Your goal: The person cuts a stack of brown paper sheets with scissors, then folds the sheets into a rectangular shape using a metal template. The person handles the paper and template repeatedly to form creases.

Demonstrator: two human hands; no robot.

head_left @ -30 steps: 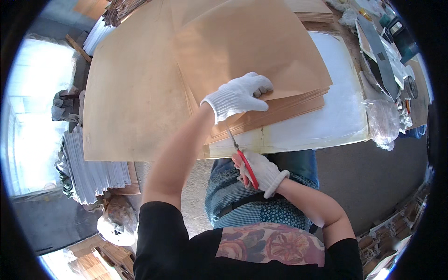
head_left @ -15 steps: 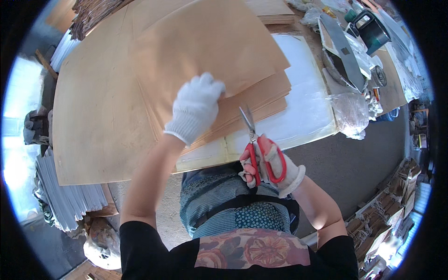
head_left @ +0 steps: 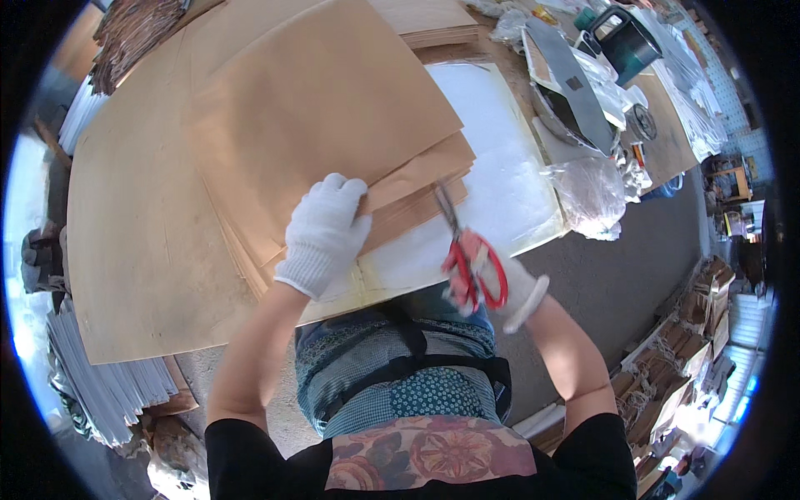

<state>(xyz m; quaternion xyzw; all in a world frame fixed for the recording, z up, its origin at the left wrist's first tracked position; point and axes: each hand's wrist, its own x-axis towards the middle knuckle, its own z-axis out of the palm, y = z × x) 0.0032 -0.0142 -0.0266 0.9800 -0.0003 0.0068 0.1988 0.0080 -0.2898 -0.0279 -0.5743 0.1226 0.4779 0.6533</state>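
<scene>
A stack of large brown paper sheets [head_left: 325,100] lies askew on the table, its near-right edges fanned out. My left hand [head_left: 325,229], in a white knitted glove, is at the near edge of the stack. Its fingers are bent over the brown paper there, with the thumb by the edge; the contact underneath is hidden. In my right hand [head_left: 512,292], also gloved with pinkish fingertips, are scissors [head_left: 477,271] with red handles. Their blades point away from me, just right of the paper edges, and look nearly together, though blurred.
Under the stack is a white board [head_left: 517,158] on the wooden table [head_left: 125,225]. To the right stand a dark jug [head_left: 627,46], a grey plate-like piece [head_left: 575,83] and a crumpled plastic bag [head_left: 590,196]. More brown sheets [head_left: 437,35] lie at the back. Grey sheets [head_left: 112,367] stand lower left.
My left hand has drawn nearer to me along the paper's edge. The scissors in my right hand have turned slightly and their blades have come closer together. The whole view has shifted a little.
</scene>
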